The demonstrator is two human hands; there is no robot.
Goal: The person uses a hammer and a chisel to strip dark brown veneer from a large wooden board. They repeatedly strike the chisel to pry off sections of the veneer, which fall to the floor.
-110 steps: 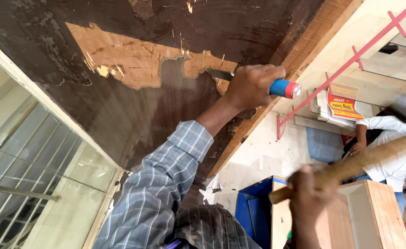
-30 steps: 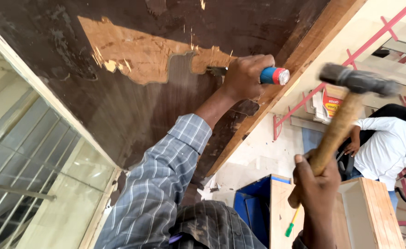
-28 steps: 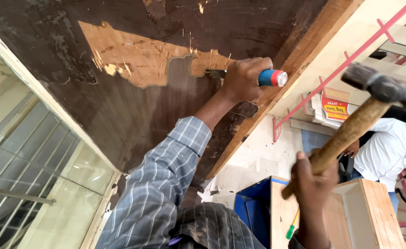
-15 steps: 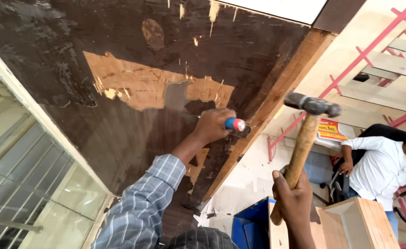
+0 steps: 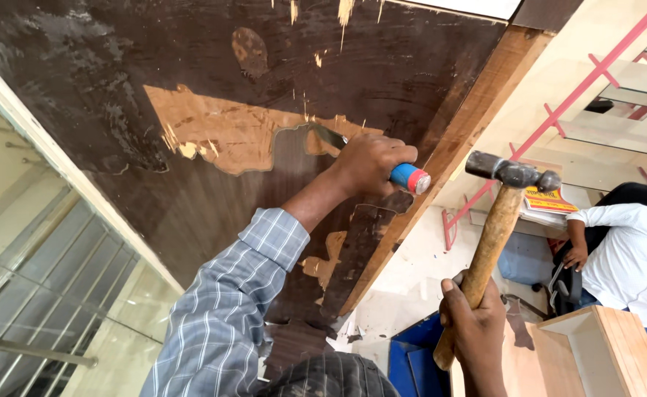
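Note:
My left hand (image 5: 367, 163) grips a chisel (image 5: 410, 178) with a blue and red handle end; its metal blade (image 5: 328, 135) lies against a dark brown laminated wooden panel (image 5: 191, 206). A patch of bare light wood (image 5: 220, 132) shows where the dark layer is stripped off. My right hand (image 5: 476, 323) holds a wooden-handled hammer; its steel head (image 5: 511, 173) hangs just right of the chisel's end, not touching it.
A wooden edge strip (image 5: 456, 140) borders the panel on the right. A person in a white shirt (image 5: 632, 250) sits at right. A blue bin (image 5: 411, 364) and a wooden box (image 5: 595, 353) stand below. Glass panes and a metal rail (image 5: 36, 351) are at left.
The hammer swung back, then came down close to the chisel's end. My left hand and the chisel sit lower in view as the view tilted, showing more of the panel's top.

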